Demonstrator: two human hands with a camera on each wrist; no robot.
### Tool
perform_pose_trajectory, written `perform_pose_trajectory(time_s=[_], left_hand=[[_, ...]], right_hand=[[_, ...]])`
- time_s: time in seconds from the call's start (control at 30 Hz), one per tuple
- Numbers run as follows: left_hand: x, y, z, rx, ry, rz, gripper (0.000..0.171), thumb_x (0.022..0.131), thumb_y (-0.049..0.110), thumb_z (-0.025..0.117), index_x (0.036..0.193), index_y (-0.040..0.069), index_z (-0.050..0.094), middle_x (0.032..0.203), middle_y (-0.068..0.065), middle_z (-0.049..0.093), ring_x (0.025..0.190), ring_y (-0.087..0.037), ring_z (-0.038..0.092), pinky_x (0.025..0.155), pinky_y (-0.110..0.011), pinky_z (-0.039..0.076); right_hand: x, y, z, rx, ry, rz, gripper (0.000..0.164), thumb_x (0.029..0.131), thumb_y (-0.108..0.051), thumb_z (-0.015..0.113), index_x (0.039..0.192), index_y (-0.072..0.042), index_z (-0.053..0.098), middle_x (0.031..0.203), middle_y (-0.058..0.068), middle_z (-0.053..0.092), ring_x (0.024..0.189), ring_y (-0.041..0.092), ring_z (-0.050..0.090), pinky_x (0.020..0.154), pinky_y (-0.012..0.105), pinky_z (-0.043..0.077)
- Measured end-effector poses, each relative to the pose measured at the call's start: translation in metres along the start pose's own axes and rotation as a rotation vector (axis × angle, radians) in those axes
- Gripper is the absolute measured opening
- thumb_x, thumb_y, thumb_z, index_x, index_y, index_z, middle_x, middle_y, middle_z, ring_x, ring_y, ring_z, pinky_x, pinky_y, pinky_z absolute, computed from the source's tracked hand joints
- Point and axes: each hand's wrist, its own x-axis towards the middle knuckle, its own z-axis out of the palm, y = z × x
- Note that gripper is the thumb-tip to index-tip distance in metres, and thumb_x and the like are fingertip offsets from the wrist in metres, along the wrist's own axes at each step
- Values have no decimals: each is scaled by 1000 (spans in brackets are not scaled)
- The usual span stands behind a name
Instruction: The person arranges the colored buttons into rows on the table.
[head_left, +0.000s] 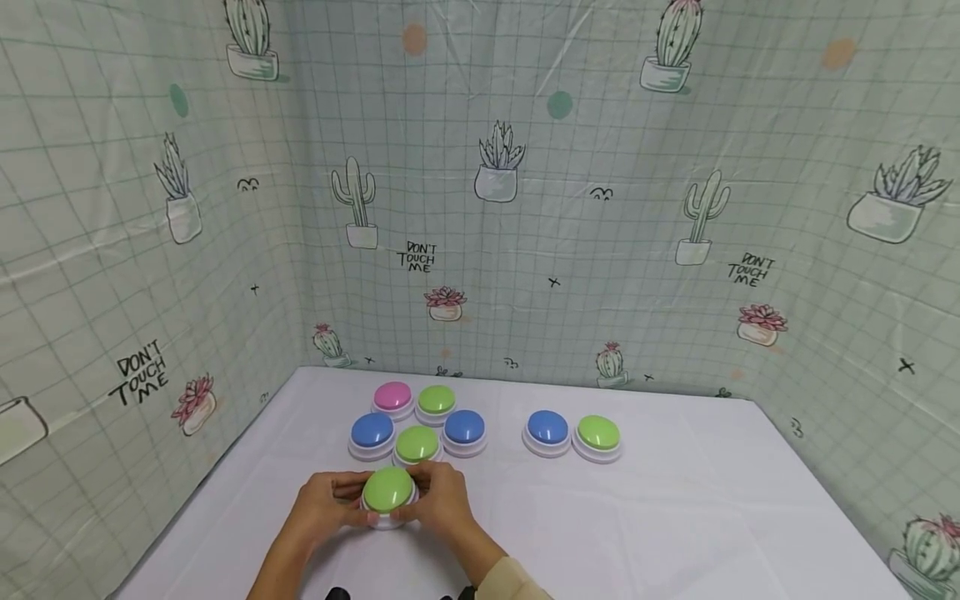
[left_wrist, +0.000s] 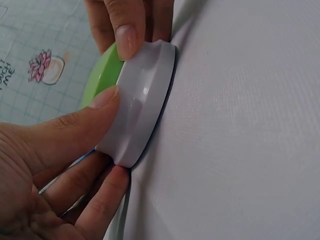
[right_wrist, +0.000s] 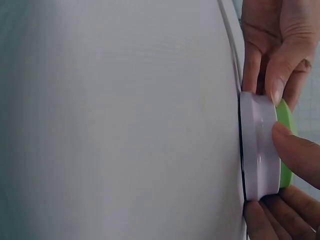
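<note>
A push button with a green dome (head_left: 388, 489) and a white round base (left_wrist: 142, 102) sits at the near side of the white table. My left hand (head_left: 321, 506) grips its left side, thumb at the front of the base and fingers round the side. From the right, my right hand (head_left: 444, 500) holds the same button, its thumb (right_wrist: 287, 137) on the upper edge of the base. In both wrist views the base's underside lies right at the tabletop. Just behind it stands another green button (head_left: 417, 443), partly hidden by the held one.
Behind are a left blue button (head_left: 372, 431), a right blue button (head_left: 464, 427), a pink button (head_left: 393, 396) and a far green button (head_left: 437, 400). Farther right, a blue button (head_left: 547, 428) stands beside a green one (head_left: 598, 433). Cactus-print cloth (head_left: 517, 250) walls the table.
</note>
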Motion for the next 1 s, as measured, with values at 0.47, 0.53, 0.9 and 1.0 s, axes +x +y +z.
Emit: perform_pose_trajectory(time_s=[0.47, 0.53, 0.9, 1.0], left_hand=[[1, -1, -1, -42, -24, -4, 65, 62, -6, 97, 123, -4, 75, 118, -20, 76, 121, -36, 69, 97, -39, 60], [0, -2, -2, -56, -22, -8, 65, 63, -7, 97, 124, -5, 74, 118, -20, 75, 121, -35, 69, 92, -33, 62], [1, -6, -2, -33, -26, -20, 67, 62, 0, 99, 125, -2, 74, 118, -18, 75, 119, -29, 70, 77, -15, 58], [1, -5, -2, -33, -29, -33, 69, 62, 0, 99, 126, -3, 73, 118, -19, 75, 119, -29, 70, 79, -17, 60]], right_hand=[[1, -2, -2, 44, -46, 74, 51, 66, 4, 97, 112, -1, 74, 116, 20, 76, 114, 32, 73, 105, 46, 56], [1, -3, -2, 48, -48, 86, 51, 66, 4, 96, 112, -1, 74, 117, 20, 76, 115, 32, 73, 105, 46, 55], [0, -7, -2, 23, -37, 116, 51, 65, 5, 97, 111, -3, 74, 116, 19, 76, 117, 30, 72, 109, 46, 52], [0, -9, -3, 19, -35, 126, 52, 65, 5, 97, 110, -4, 74, 115, 18, 77, 115, 29, 73, 109, 45, 52]])
